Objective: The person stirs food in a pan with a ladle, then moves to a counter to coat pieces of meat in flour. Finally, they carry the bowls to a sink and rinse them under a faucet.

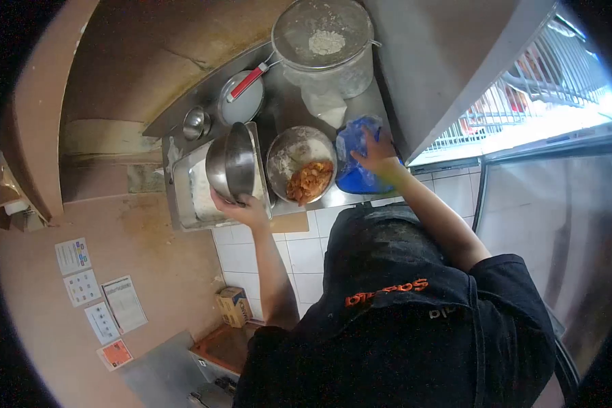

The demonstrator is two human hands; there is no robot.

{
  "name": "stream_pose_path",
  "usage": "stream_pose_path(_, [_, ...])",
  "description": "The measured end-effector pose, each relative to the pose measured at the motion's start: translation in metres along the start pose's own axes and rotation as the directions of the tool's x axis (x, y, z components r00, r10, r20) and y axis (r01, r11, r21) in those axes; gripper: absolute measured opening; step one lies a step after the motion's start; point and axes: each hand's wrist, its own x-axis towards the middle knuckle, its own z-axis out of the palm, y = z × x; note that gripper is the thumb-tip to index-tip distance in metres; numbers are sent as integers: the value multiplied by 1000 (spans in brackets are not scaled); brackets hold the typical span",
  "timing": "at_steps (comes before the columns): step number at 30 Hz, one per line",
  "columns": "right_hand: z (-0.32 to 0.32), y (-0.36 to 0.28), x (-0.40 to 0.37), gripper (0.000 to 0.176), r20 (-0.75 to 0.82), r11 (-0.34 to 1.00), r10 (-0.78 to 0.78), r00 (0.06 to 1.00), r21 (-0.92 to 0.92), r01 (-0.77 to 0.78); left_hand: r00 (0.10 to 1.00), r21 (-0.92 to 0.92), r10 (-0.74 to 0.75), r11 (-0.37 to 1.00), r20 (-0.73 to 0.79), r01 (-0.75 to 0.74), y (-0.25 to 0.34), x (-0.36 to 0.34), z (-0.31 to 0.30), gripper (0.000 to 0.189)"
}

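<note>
My left hand (249, 209) is closed on the lower rim of a steel mixing bowl (240, 163), which is tipped on its side above a rectangular metal tray (188, 219) of white flour. My right hand (377, 155) rests with fingers apart on a crumpled clear-blue plastic bag (353, 139). Under the bag lies something flat and blue (357, 182), mostly hidden. Between my hands a second steel bowl (272, 166) holds orange-brown coated pieces (311, 181) and some flour.
A sieve (299, 41) with flour sits on a white tub (350, 81) at the back. A red-handled utensil (247, 83) lies across a round lid (241, 105). A small steel bowl (196, 124) stands left. An open fridge (523, 95) is at right.
</note>
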Motion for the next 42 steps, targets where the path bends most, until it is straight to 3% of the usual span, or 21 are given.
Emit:
stream_pose_path(2, [-17, -25, -11, 61, -237, 945, -115, 965, -325, 33, 996, 3, -75, 997, -48, 75, -1, -13, -2, 78])
stream_pose_path(3, [-25, -35, -13, 61, -233, 944, -122, 965, -326, 40, 986, -11, -144, 990, -81, 143, -1, -19, -6, 80])
stream_pose_path(5, [-34, -53, -16, 45, -243, 911, -392, 888, 37, 412, 919, 4, -353, 933, -177, 360, 3, -33, -11, 77])
stream_pose_path(6, [-28, -62, -21, 45, -234, 907, -399, 886, 37, 419, 915, 7, -359, 930, -185, 367, 4, -40, -13, 77])
stream_pose_path(7, [-18, -72, -28, 35, 60, 832, -553, 831, -15, 554, 827, -199, -524, 849, -205, 489, 6, -46, -15, 74])
stream_pose_path(8, [-8, -76, -33, 25, 353, 729, -635, 687, -19, 684, 715, -400, -673, 717, -188, 571, 6, -51, -18, 70])
stream_pose_path(9, [2, -76, -39, 25, 360, 723, -641, 678, -16, 691, 709, -400, -677, 716, -198, 572, 6, -55, -22, 70])
stream_pose_path(11, [29, -70, -46, 17, 129, 454, -878, 461, -79, 887, 506, -568, -863, 423, -13, 706, 5, -62, -29, 66])
stream_pose_path(12, [40, -67, -44, 17, 134, 446, -882, 452, -77, 892, 395, -626, -914, 253, 97, 738, 4, -64, -30, 64])
stream_pose_path(14, [49, -66, -34, 13, -33, 350, -937, 349, -100, 931, 403, -628, -907, 242, 125, 740, 5, -67, -23, 65])
stream_pose_path(18, [50, -65, -19, 12, 29, 274, -960, 278, -106, 956, 369, -660, -910, 162, 188, 733, 17, -55, -10, 66])
stream_pose_path(22, [49, -67, -10, 19, 6, 269, -962, 272, -136, 954, 327, -659, -935, 160, 139, 735, 27, -42, -15, 58])
stream_pose_path(27, [24, -93, -1, 25, 79, 251, -960, 269, -182, 951, 363, -691, -920, 165, 150, 703, 15, -52, -39, 56])
stream_pose_path(29, [14, -104, 3, 20, -70, 467, -883, 465, -27, 884, 352, -664, -921, 159, 166, 730, 18, -48, -44, 56])
stream_pose_path(30, [15, -101, 5, 20, -74, 458, -888, 454, -40, 888, 362, -675, -917, 160, 169, 720, 20, -47, -45, 56])
stream_pose_path(32, [36, -77, 8, 25, 126, 396, -903, 410, -120, 910, 373, -668, -917, 188, 144, 720, 21, -47, -45, 56])
stream_pose_path(33, [55, -62, 7, 27, 103, 475, -870, 482, -79, 876, 347, -676, -927, 166, 141, 718, 15, -47, -45, 57])
stream_pose_path(34, [44, -72, 5, 27, 97, 467, -875, 474, -85, 880, 355, -684, -924, 170, 138, 710, 13, -46, -48, 57])
stream_pose_path(37, [23, -100, 3, 27, -37, 600, -794, 607, 118, 792, 360, -705, -912, 123, 197, 698, 13, -46, -53, 63])
stream_pose_path(39, [45, -84, 12, 26, 5, 575, -818, 576, 65, 816, 365, -614, -921, 209, 139, 761, 20, -46, -52, 53])
stream_pose_path(42, [41, -88, 22, 25, -1, 550, -835, 551, 33, 834, 333, -665, -926, 135, 180, 735, 10, -48, -49, 52])
